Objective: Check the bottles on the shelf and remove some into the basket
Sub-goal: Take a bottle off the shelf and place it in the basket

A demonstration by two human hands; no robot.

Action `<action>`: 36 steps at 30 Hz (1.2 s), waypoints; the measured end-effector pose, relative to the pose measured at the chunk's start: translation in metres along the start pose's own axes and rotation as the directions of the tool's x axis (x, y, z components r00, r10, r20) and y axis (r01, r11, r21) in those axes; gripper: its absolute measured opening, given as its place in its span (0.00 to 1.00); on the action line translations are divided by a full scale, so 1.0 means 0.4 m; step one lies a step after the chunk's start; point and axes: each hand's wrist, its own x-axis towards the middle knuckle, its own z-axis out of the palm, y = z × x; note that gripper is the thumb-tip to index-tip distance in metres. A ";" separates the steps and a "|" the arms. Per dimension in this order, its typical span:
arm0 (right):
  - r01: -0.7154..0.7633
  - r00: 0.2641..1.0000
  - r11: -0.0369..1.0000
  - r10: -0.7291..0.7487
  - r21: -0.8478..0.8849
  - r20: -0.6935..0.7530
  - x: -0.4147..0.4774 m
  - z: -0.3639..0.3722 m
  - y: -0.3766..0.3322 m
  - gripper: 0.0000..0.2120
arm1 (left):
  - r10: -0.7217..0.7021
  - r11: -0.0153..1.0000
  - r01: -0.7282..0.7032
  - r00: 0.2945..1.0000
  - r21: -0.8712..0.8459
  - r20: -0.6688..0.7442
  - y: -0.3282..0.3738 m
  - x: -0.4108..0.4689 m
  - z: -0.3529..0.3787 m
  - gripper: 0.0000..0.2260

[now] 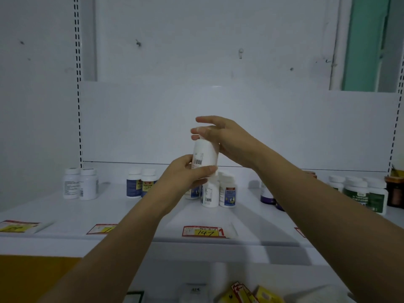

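left hand [185, 174], right hand [227, 137] around bottle [206, 154]

Held bottle [205, 157]: smooth white plastic, paper label. Shelf [131, 215]: white painted metal, matt. Price tag [204, 231]: paper.

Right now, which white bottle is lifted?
The white plastic barcode bottle, gripped by the left hand and right hand; the others stand on the white shelf.

We have one view, worn on the head. It faces forward and slightly down at the shelf [65, 211] from close by. Our forearms enter from 7 and 4 o'clock. The left hand [185, 173] and right hand [225, 136] meet on a bottle [205, 154] at frame centre, within arm's reach. The back panel [218, 106] fills 12 o'clock.
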 end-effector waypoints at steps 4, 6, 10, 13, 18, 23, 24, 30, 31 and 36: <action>-0.042 0.996 0.983 0.027 -0.179 -0.084 0.006 0.003 0.009 0.25 | 0.071 0.996 -0.060 0.979 0.065 -0.192 -0.002 0.001 0.011 0.25; -0.053 0.990 0.987 0.032 -0.154 -0.139 0.006 -0.004 0.015 0.23 | 0.081 0.994 -0.065 0.976 0.086 -0.201 -0.003 0.000 0.016 0.26; -0.017 0.998 0.999 0.019 0.028 -0.065 -0.005 -0.031 0.014 0.17 | -0.025 0.999 0.027 0.998 0.032 -0.049 -0.011 0.004 0.011 0.20; -0.025 0.999 0.998 0.024 0.050 0.028 -0.008 -0.039 0.015 0.16 | -0.087 0.988 0.092 0.995 -0.122 0.046 -0.019 0.007 0.001 0.19; -0.052 0.999 0.997 0.052 -0.062 -0.004 -0.003 -0.031 0.017 0.20 | -0.026 1.000 0.027 0.996 0.010 -0.090 -0.029 0.014 0.014 0.19; -0.060 0.993 0.989 0.046 -0.135 -0.106 0.002 -0.028 0.031 0.21 | 0.006 0.998 0.004 0.988 0.063 -0.151 -0.033 0.020 0.020 0.22; -0.046 0.993 0.989 0.030 -0.139 -0.116 0.001 -0.028 0.033 0.20 | 0.001 0.997 0.011 0.990 0.079 -0.142 -0.033 0.020 0.019 0.22; -0.016 0.997 0.981 0.000 -0.196 -0.078 0.008 -0.004 0.040 0.16 | 0.014 0.980 0.019 0.987 0.200 -0.161 -0.028 0.024 -0.001 0.24; -0.009 0.998 0.975 -0.004 -0.223 -0.055 0.015 0.006 0.034 0.16 | 0.017 0.967 0.025 0.987 0.253 -0.163 -0.024 0.021 -0.009 0.24; 0.125 0.992 0.894 -0.099 -0.431 0.083 0.078 0.143 -0.028 0.18 | 0.015 0.759 0.049 0.996 0.649 -0.093 0.002 -0.045 -0.150 0.26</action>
